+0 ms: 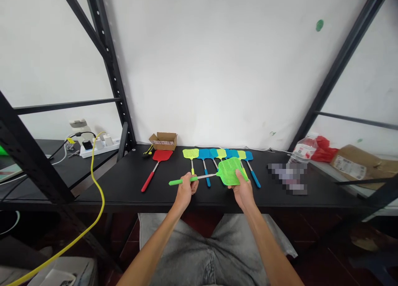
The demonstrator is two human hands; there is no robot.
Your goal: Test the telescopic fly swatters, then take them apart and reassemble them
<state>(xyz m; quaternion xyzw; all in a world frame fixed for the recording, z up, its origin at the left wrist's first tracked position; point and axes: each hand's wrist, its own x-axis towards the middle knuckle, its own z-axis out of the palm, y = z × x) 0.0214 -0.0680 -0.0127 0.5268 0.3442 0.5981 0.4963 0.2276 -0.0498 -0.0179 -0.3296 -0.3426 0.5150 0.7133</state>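
Observation:
A green fly swatter (230, 171) is held across in front of me, just above the black table. My left hand (187, 186) is wrapped round its green handle near the metal rod. With thumb on top, my right hand (242, 189) grips the lower right edge of the perforated head. Behind it several more swatters lie on the table, partly overlapping: a yellow-green fly swatter (190, 154), a blue fly swatter (204, 154) and others, some hidden by the green head. Apart to the left lies a red fly swatter (162, 155).
An open cardboard box (164, 141) stands at the back left. To the right are a blurred patch (289, 177), a clear plastic bottle (303, 149) and a brown parcel (354, 165). Black metal posts rise on both sides. A yellow cable (101, 190) hangs at left near a power strip (99, 148).

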